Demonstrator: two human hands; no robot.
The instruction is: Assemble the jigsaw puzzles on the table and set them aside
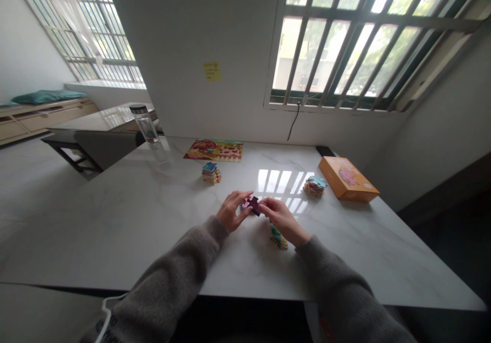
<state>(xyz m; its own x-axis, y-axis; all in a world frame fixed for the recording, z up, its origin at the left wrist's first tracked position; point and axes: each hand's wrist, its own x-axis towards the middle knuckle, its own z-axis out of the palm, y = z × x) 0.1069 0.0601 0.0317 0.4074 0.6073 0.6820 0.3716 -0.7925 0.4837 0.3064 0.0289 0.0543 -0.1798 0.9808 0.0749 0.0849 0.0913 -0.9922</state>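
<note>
Near the middle of the white marbled table [161,240], a dark purple puzzle piece [254,205] is held up between both hands. My left hand [232,210] pinches its left side between thumb and fingers. The fingertips of my right hand [282,216] close on its right edge. A lighter pink-purple patch shows beside the piece, near my left fingers; whether it is another piece I cannot tell. Partly under my right hand lies a small group of green and yellow puzzle pieces [279,238].
Stacks of puzzle pieces stand at left [210,173] and right [315,186]. Behind are a colourful picture sheet [215,150] and a glass bottle [146,125]. An orange box [348,178] and a dark flat object [325,151] sit at the right.
</note>
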